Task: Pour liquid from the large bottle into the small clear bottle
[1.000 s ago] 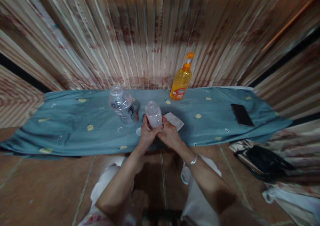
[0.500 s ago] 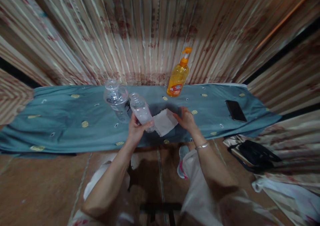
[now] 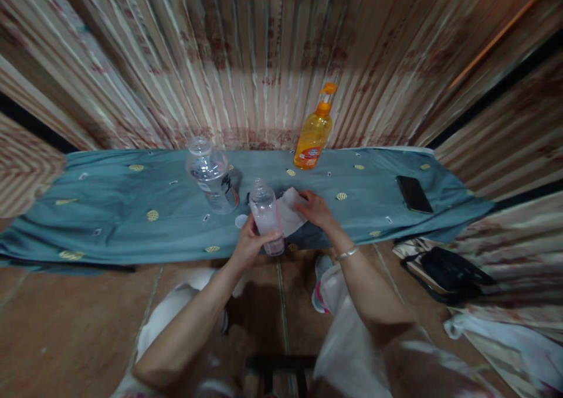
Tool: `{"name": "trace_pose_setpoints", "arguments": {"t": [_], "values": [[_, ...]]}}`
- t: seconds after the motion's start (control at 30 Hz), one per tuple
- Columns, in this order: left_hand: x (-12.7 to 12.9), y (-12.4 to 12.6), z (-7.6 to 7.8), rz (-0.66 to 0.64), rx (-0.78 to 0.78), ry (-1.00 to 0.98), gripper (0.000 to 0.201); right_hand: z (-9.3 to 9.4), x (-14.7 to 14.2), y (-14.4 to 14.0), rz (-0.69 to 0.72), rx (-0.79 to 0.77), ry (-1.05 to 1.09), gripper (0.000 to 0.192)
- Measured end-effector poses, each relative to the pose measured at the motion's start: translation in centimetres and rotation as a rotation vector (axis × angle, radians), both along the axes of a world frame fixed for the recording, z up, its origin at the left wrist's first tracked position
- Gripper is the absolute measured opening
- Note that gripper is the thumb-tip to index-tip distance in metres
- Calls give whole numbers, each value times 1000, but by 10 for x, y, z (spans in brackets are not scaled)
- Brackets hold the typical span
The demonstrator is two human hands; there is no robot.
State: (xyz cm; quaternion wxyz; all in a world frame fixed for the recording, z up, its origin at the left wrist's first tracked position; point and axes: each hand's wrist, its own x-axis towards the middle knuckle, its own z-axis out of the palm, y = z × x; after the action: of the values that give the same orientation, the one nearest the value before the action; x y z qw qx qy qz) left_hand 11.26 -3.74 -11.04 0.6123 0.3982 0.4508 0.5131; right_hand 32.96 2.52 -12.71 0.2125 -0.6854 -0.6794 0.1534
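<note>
- Left hand (image 3: 248,247) wraps a small clear bottle (image 3: 265,215), upright, just above the near edge of the teal cloth (image 3: 109,222).
- Right hand (image 3: 314,209), beside the bottle, fingers closed on a white tissue (image 3: 285,213) that touches the bottle's side.
- Small white cap (image 3: 240,221) lies just left of the left hand.
- Larger clear bottle (image 3: 211,175) stands beyond the left hand.
- Orange pump bottle (image 3: 313,133) stands beyond the right hand, by the wall.
- Phone (image 3: 413,193) lies well right of the right hand.
</note>
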Motion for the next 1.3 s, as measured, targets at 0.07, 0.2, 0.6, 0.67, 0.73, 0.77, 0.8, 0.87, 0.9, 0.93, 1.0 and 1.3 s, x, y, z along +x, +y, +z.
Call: {"name": "trace_pose_setpoints", "arguments": {"t": [0.07, 0.2, 0.6, 0.67, 0.73, 0.77, 0.8, 0.87, 0.9, 0.93, 1.0, 1.3], "values": [[2, -3, -2, -22, -6, 3, 68, 1, -1, -1, 2, 3, 8, 34], [6, -6, -6, -58, -13, 7, 75, -1, -1, -3, 2, 22, 8, 33], [-3, -18, -18, -95, -15, 11, 71, -7, -27, 0, 62, 161, 3, 50], [-6, -19, -18, -114, -19, 8, 71, -6, -29, 3, 41, 153, 8, 50], [-8, -20, -17, -128, -20, 9, 70, -3, -26, 7, 7, 144, 15, 49], [-9, -20, -17, -133, -19, 12, 70, -2, -24, 9, -14, 135, 19, 49], [-9, -20, -17, -138, -19, 16, 69, 0, -21, 11, -38, 122, 25, 49], [-11, -20, -16, -155, -20, 22, 68, 1, -17, 14, -86, 81, 44, 43], [-11, -20, -17, -164, -23, 24, 68, 2, -15, 16, -105, 56, 59, 36], [-11, -19, -17, -171, -25, 23, 69, 2, -14, 16, -118, 33, 79, 27], [-12, -18, -18, -179, -28, 20, 72, 4, -13, 17, -121, 2, 140, 12], [-5, -19, -17, -173, -45, 4, 63, 30, -33, 1, 57, -57, 665, 38]]}}
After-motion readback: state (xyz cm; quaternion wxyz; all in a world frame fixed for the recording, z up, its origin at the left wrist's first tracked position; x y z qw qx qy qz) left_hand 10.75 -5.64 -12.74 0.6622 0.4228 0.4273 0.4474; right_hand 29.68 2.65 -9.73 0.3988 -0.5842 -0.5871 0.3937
